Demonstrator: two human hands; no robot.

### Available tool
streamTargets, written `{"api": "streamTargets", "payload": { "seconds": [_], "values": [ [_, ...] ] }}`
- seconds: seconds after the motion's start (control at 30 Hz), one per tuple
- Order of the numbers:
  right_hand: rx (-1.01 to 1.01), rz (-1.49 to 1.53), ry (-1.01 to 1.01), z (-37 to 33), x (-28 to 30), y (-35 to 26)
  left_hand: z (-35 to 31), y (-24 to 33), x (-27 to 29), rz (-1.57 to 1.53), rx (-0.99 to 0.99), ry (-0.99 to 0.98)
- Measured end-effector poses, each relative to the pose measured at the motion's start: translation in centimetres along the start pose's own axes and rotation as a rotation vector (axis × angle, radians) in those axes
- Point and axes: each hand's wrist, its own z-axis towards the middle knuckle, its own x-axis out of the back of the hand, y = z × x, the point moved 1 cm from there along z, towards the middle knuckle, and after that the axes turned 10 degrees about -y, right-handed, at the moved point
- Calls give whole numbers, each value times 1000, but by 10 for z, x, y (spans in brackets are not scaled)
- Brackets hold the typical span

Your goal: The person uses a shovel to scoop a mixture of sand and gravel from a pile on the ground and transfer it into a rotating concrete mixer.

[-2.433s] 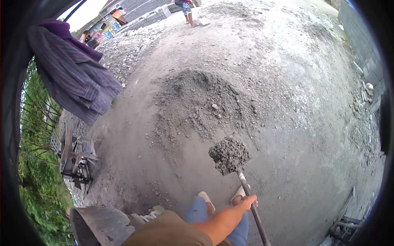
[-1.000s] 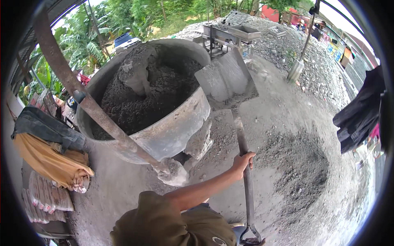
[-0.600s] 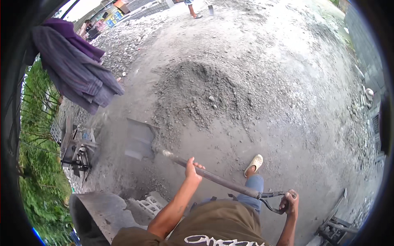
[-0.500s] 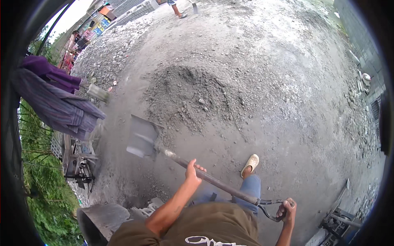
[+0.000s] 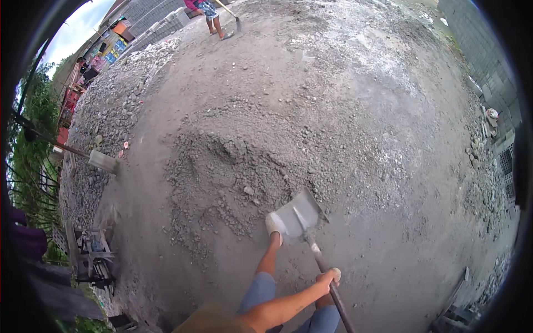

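Observation:
My left hand (image 5: 328, 277) is closed around the shaft of a shovel (image 5: 300, 213), with that forearm reaching in from the bottom. The grey metal blade rests at the near right edge of a mound of grey gravel and sand (image 5: 239, 166), with no visible load on it. A light-coloured clog (image 5: 273, 228) on one of my feet is right beside the blade's left edge. Toward the lower edge the shaft leaves the picture, so its handle end is hidden. My right hand is outside the view.
A person (image 5: 211, 15) stands at the far side with another shovel (image 5: 237, 23). Rubble (image 5: 111, 105) lines the left, near a post in a concrete base (image 5: 104, 161). A block wall (image 5: 480, 50) runs along the right. Wooden scrap (image 5: 91, 252) stands at left.
The shovel has swung from the mound's left side to its near right edge, with my left hand still on the shaft. My right hand has gone out of view. A foot has stepped beside the blade.

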Motion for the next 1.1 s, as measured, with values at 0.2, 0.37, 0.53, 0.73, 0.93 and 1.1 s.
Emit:
{"api": "streamTargets", "payload": {
  "seconds": [0.2,0.37,0.53,0.73,0.93,1.1],
  "values": [
    [26,-8,-31,84,-202,-78,65,101,16,-194,199,7],
    [-233,375,-259,118,-569,-58,232,579,198,65,-150,46],
    [-175,279,-219,150,-654,42,246,605,256,450,-355,74],
    [-260,330,-175,179,-650,72,172,569,274,581,96,-67],
    [-396,399,-30,186,-664,74,224,582,280,504,-18,-5],
    [-311,425,-105,261,-646,151,310,581,249,65,-216,198]
  ]
}}
